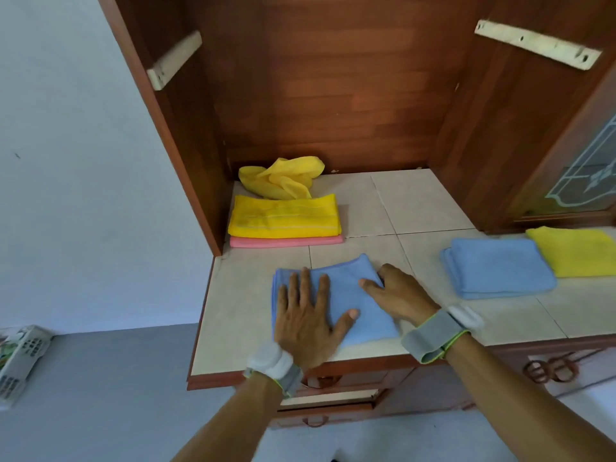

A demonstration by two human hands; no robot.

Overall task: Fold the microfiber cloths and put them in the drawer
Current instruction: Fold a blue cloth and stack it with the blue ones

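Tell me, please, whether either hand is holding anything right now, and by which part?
The right hand pinches the blue cloth at its right edge, near the far corner. The left hand lies flat on the cloth, pressing it, not gripping.

The blue cloth (346, 295) was soft, matt, fine-napped fabric; the folded yellow cloth (285, 216) showed a woven stripe; the countertop (416, 201) was smooth, pale ceramic tile with a low sheen; the cabinet (333, 78) was reddish wood-grain laminate.
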